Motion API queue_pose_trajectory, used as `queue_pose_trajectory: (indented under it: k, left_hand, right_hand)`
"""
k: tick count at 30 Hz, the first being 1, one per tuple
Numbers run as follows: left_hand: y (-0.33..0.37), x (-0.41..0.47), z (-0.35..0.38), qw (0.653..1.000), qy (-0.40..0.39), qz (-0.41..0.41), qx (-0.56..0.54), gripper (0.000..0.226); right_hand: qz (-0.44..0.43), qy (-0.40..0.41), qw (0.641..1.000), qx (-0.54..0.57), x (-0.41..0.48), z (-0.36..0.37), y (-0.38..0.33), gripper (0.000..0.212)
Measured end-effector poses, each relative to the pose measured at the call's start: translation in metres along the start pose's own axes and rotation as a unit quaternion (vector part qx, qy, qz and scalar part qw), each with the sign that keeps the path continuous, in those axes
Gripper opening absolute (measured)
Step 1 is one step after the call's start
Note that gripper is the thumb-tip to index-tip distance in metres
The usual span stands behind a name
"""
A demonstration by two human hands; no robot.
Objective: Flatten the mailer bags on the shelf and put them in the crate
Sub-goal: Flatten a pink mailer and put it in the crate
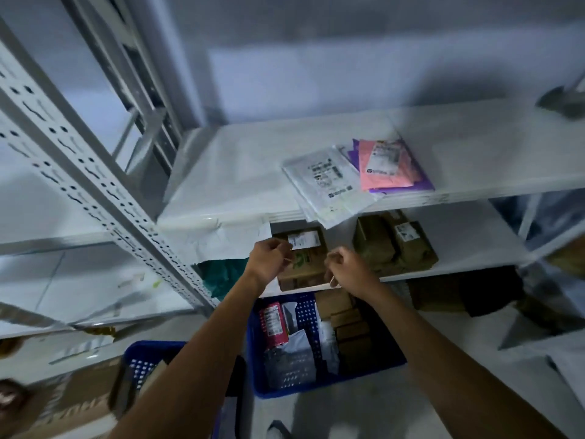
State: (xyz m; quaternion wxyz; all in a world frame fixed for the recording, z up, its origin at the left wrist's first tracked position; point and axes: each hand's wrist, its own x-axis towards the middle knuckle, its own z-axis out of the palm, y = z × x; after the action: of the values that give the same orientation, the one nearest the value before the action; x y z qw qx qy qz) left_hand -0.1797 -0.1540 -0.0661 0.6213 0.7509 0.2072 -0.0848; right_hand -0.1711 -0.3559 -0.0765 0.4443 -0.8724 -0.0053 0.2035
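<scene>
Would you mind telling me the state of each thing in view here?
White mailer bags: stacked flat, overhanging the shelf at its front edge.
Pink mailer bag: flat, atop the purple mailer bag.
Blue crate: on the floor, partly filled with parcels.
Left hand: fingers curled; grip unclear.
Right hand: fingers curled; grip unclear.

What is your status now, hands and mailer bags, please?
Left hand and right hand curled, grip contents unclear. Mailer bags on upper shelf, untouched. Crate below, partly filled.
</scene>
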Motion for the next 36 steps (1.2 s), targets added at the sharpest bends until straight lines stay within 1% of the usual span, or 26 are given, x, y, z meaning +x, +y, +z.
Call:
queue_pose_trajectory:
  k: [2,4,6,11,16,20,27,31,34,36]
  left_hand:
    - [0.015,-0.005,-0.003,1.0,-0.007,0.006,-0.001,0.018]
    - [0.026,-0.007,-0.004,1.0,-0.02,0.015,-0.012,0.018]
    - [0.035,-0.006,-0.004,0.999,-0.032,0.032,-0.005,0.019]
    - [0.057,-0.012,-0.005,0.998,-0.033,0.061,0.0,0.021]
    - [0.076,-0.005,0.012,0.998,-0.045,0.046,-0.019,0.015]
    - [0.098,0.002,0.035,0.997,-0.055,0.045,-0.019,0.016]
    - [0.126,0.027,0.084,0.997,-0.036,0.047,0.04,0.02]
    - [0.133,0.049,0.111,0.997,0.005,0.018,0.073,0.02]
    - [0.139,0.063,0.133,0.987,0.042,0.007,0.152,0.029]
    - [0.141,0.069,0.142,0.977,0.049,0.012,0.208,0.031]
  right_hand:
    - [0.011,0.003,1.0,0.019,-0.006,-0.011,-0.015,0.005]
    - [0.027,0.018,0.999,0.042,-0.014,-0.02,-0.031,0.013]
    - [0.039,0.028,0.997,0.061,-0.019,-0.027,-0.041,0.016]
    - [0.038,0.064,0.994,0.075,-0.028,-0.046,-0.054,0.016]
    - [0.045,0.085,0.993,0.07,-0.023,-0.07,-0.051,0.012]
    - [0.039,0.104,0.991,0.078,-0.01,-0.101,-0.047,0.014]
    - [0.038,0.141,0.987,0.065,0.026,-0.166,-0.038,0.02]
    - [0.042,0.175,0.982,0.052,0.05,-0.195,-0.02,0.026]
    - [0.049,0.176,0.982,0.054,0.071,-0.215,-0.004,0.033]
    - [0.053,0.157,0.984,0.07,0.081,-0.219,0.002,0.031]
